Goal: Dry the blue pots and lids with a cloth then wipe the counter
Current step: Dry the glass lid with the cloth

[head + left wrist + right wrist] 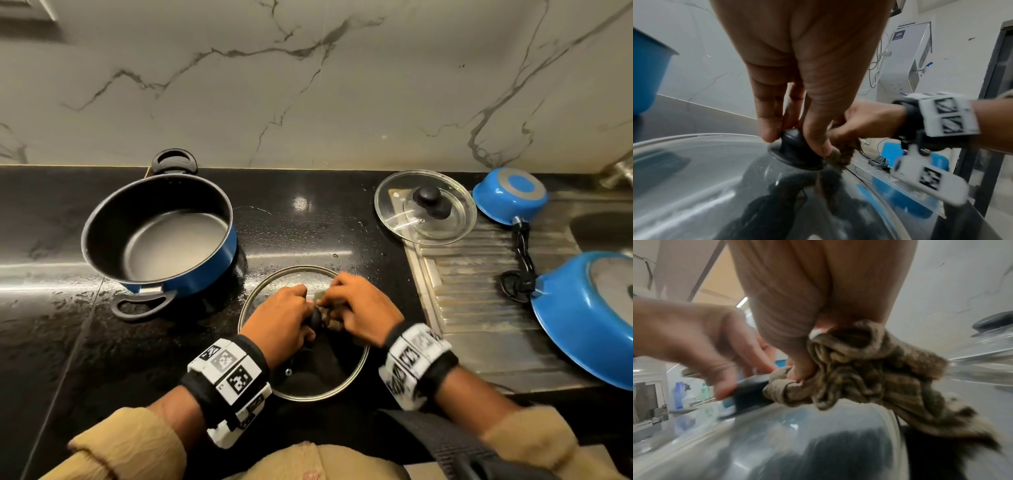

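Observation:
A large glass lid point(346, 380) lies on the black counter in front of me. My left hand point(279, 320) pinches its black knob point(792, 146) between thumb and fingers. My right hand point(359, 308) grips a bunched brown cloth point(869, 369) and presses it onto the lid beside the knob. A big blue pot point(161, 236) with a black inside stands upright at the left. A smaller glass lid point(424, 207) lies at the back right. A small blue saucepan point(510, 195) and a blue pan point(589, 318) lie upside down on the right.
The black counter point(51, 308) shows water drops around the pot and lid. A steel drainboard point(479, 291) and sink basin point(603, 229) lie to the right. The marble wall point(308, 85) stands behind.

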### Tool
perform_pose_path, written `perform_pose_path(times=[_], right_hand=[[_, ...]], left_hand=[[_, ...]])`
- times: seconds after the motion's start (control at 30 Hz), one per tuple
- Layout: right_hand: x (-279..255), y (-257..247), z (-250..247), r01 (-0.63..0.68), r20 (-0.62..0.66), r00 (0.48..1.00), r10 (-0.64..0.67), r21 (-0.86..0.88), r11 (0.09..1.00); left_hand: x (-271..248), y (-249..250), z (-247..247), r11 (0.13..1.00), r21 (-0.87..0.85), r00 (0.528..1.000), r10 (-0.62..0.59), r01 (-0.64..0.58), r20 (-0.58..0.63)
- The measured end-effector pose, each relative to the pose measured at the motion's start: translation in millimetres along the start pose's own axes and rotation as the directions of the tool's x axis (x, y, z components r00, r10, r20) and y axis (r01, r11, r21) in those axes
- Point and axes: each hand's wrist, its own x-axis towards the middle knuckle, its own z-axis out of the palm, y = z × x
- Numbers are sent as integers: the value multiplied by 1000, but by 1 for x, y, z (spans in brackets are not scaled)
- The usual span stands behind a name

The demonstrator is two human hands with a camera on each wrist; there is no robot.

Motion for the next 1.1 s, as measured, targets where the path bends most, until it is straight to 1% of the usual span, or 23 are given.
perform_pose_path(times=[0.07,0.13,0.23,0.3,0.37,0.4,0.43,0.47,0.5,0.57,0.63,0.67,0.73,0.8,0.83,0.9,0.93,0.97,1.0,1.03,1.1], right_hand=[[40,6,-2,32,60,998,-30,-24,999],[73,4,0,69,112,991,-68,-7,998],[98,-7,4,135,178,977,-120,-75,988],[92,-4,4,148,184,975,-128,-100,984],[72,8,7,138,117,985,-127,-88,987],[57,15,7,99,79,992,-97,-23,995],[37,20,7,65,41,997,-68,78,995],[15,19,5,27,27,999,-31,133,991],[-7,15,3,8,5,1000,-9,150,989],[-46,14,2,33,-70,997,-26,106,994],[-65,20,3,59,-74,996,-55,57,997],[-61,22,2,72,-77,995,-66,68,995],[-38,24,-8,32,-31,999,-28,161,986],[-2,22,-22,25,92,995,-40,166,986],[19,21,-26,57,148,986,-73,110,992],[60,15,-30,168,254,953,-166,15,986],[79,8,-30,219,323,924,-204,-11,976],[95,-2,-30,297,393,882,-261,-34,954],[108,-15,-26,383,461,829,-317,-55,922],[120,-31,-23,470,527,765,-371,-63,880],[138,-55,-11,610,615,636,-466,-32,792]], left_hand=[[0,-3,0,1000,-19,1000,1,-2,-25],[0,-7,2,1000,-10,1000,9,-9,-29],[-1,-6,5,1000,13,1000,7,-6,-22],[-2,-5,5,1000,10,1000,-9,10,-27],[-2,-4,4,1000,5,999,-30,30,-23],[-2,-4,4,999,-3,999,-39,39,-22],[-2,-4,4,999,-13,999,-46,46,-22],[-2,-3,3,999,-18,999,-46,46,-22],[-1,-3,3,999,-21,999,-44,44,-22],[-1,-4,4,999,-26,999,-39,38,-18],[-1,-5,5,999,-38,999,-31,30,-17],[-1,-5,5,999,-34,999,-26,25,-19],[-1,-5,6,1000,-18,1000,-19,18,-21],[-1,-5,8,1000,5,1000,-15,15,-17],[-1,-5,9,1000,12,1000,-14,14,-18],[-3,-5,10,1000,9,999,-10,10,-31],[-3,-6,10,1000,22,1000,-4,4,-31],[-3,-6,10,999,51,1000,7,-6,-14],[-4,-6,10,996,89,1000,14,-13,0],[-4,-6,11,993,114,1000,14,-13,0],[-5,-7,13,992,121,999,30,-27,-28]])
